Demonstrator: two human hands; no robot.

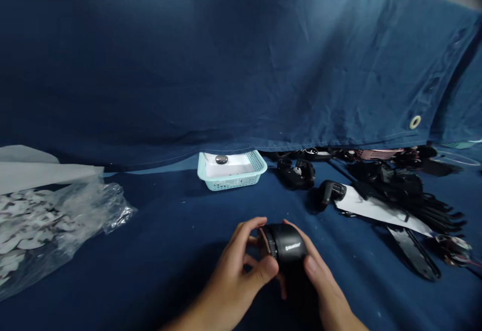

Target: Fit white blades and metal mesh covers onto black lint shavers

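Both my hands hold a black cylindrical device (286, 244) with a ribbed ring and small white lettering, low in the middle of the view. My left hand (237, 270) grips its ribbed end, fingers curled over the top and thumb pressed against the ring. My right hand (320, 281) wraps the body from the right, thumb on its side. The device hovers just above the blue cloth (169, 250).
A pale green basket (231, 170) with a round metal piece (221, 159) sits behind. Black parts and a white sheet (376, 208) lie at the right. A clear plastic bag of white pieces (48, 220) is at the left. A blue curtain (241, 54) hangs behind.
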